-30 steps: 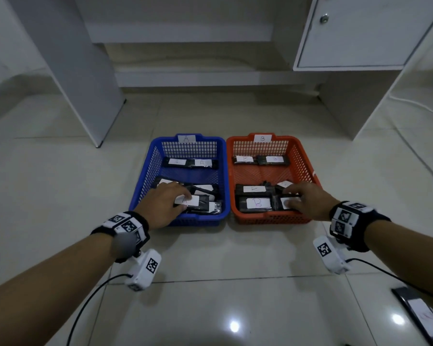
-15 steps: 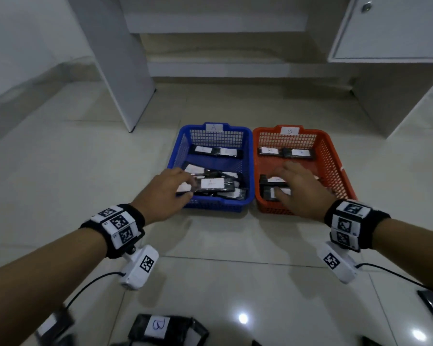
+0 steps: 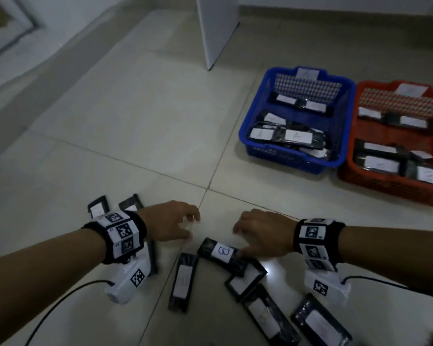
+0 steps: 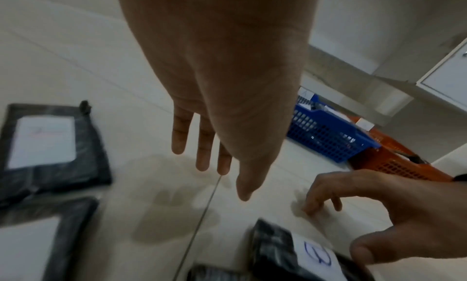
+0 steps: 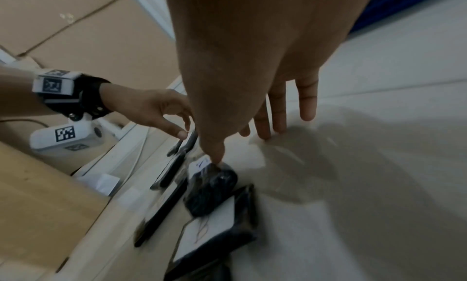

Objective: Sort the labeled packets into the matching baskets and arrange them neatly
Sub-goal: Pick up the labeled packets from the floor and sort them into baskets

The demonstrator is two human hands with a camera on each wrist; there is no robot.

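Several black packets with white labels lie loose on the floor tiles close to me. One of them, the packet marked B point(image 3: 220, 253), lies under my right hand point(image 3: 238, 242). In the right wrist view the thumb tip touches the B packet point(image 5: 215, 185) while the fingers point(image 5: 278, 115) reach straight toward the floor. My left hand point(image 3: 191, 227) hovers to the left of it, fingers relaxed and holding nothing. The blue basket point(image 3: 248, 136), tagged A, and the orange basket point(image 3: 390, 186) stand side by side at the far right, both holding labelled packets.
More packets lie around the hands: one point(image 3: 183, 280) below the left hand, others point(image 3: 320, 325) at the lower right, two point(image 3: 98, 208) behind the left wrist. A white furniture panel point(image 3: 215, 28) stands beyond. Cardboard boxes point(image 5: 76, 25) show in the right wrist view.
Both hands have left the baskets and come back to the loose packets near me. The view has swung left and down. My right thumb now touches the B packet.
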